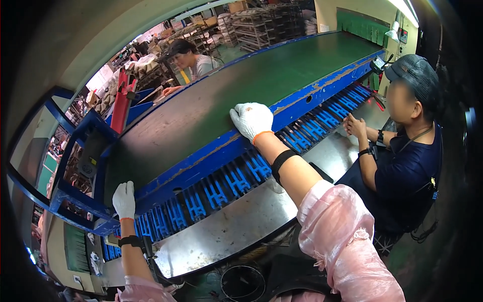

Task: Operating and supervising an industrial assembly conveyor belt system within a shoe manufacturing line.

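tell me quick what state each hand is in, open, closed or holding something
Left hand: by the blue rail, palm hidden; grip cannot be told.
Right hand: looks curled, on the near edge of the green belt; palm hidden, grip cannot be told.

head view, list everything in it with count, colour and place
belt: 1, green, across the centre
side rail: 1, worn blue, along the belt's near edge
forked pieces: many, blue, row below the rail
metal sheet: 1, silver, below the forks
red beam: 1, red, left rear
lamp: 1, white, upper right
storage racks: several, greyish, background
co-workers: 2, dark shirt right, grey top beyond belt
sleeves: 2, pink, bottom
wristbands: 2, black, forearms
left hand: 1, white-gloved, near left corner
right hand: 1, white-gloved, curled at the near edge
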Available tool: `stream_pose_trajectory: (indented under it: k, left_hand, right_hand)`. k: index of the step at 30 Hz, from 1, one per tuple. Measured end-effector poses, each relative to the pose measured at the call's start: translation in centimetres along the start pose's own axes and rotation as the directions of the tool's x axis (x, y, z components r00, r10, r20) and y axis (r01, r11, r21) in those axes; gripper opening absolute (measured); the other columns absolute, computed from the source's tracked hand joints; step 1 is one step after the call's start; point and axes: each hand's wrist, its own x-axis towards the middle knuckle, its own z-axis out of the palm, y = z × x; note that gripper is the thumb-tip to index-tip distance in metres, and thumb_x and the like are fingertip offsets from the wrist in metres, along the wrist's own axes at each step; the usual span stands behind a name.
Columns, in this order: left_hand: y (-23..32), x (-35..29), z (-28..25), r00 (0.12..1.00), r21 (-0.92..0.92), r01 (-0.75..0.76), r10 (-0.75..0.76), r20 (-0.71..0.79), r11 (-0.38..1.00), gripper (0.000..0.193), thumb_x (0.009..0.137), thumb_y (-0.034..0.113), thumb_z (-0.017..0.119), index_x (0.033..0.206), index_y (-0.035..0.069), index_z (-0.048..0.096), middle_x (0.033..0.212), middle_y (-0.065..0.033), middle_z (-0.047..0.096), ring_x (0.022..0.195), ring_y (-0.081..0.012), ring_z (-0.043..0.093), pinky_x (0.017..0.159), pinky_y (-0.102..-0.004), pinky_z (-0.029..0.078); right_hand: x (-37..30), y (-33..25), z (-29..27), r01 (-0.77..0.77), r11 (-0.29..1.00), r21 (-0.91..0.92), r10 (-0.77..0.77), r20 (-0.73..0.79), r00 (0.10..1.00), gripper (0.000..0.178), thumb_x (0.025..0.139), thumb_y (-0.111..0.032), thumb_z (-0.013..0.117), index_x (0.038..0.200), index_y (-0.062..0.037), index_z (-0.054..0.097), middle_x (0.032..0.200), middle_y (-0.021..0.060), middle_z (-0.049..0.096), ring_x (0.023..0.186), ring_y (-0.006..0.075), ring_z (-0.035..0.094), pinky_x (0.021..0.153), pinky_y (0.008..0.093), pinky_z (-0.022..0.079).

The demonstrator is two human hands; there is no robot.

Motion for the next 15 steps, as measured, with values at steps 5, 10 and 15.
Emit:
stream_pose_trajectory:
  k: [5, 10, 15]
  left_hand:
    - [0.28, 0.05, -0.24, 0.999, -0.026, 0.025, -0.025, 0.02, 0.999, 0.037, 0.094, 0.031, 0.046, 0.082, 0.0, 0.061, 0.083, -0.0213, 0.059, 0.08, -0.0406, 0.057, 0.07, -0.0464, 0.043]
    - [0.19, -0.02, -0.23, 1.0, -0.016, 0.005, -0.006, -0.016, 1.0, 0.036, 0.094, 0.031, 0.047, 0.082, 0.0, 0.061, 0.082, -0.0207, 0.059, 0.079, -0.0405, 0.057, 0.069, -0.046, 0.043]
    - [0.22, -0.29, -0.12, 0.999, -0.033, 0.003, -0.004, -0.036, 0.999, 0.036, 0.094, 0.031, 0.047, 0.079, 0.0, 0.06, 0.08, -0.0206, 0.058, 0.077, -0.0405, 0.056, 0.068, -0.046, 0.043]
  right_hand:
    - [0.03, 0.04, -0.04, 0.016, 1.0, -0.001, -0.016, -0.015, 1.0, 0.036, 0.09, -0.041, 0.051, 0.083, -0.0123, 0.071, 0.08, 0.0132, 0.068, 0.078, 0.0336, 0.066, 0.069, 0.0436, 0.052]
    - [-0.05, -0.05, -0.09, 0.015, 1.0, 0.018, -0.015, -0.01, 1.0, 0.036, 0.09, -0.041, 0.051, 0.083, -0.0125, 0.071, 0.08, 0.0129, 0.068, 0.077, 0.0335, 0.066, 0.069, 0.0434, 0.052]
    - [-0.13, -0.1, -0.05, 0.019, 1.0, 0.02, -0.019, -0.025, 1.0, 0.035, 0.09, -0.041, 0.051, 0.082, -0.0128, 0.071, 0.08, 0.013, 0.068, 0.077, 0.0334, 0.066, 0.067, 0.0429, 0.052]
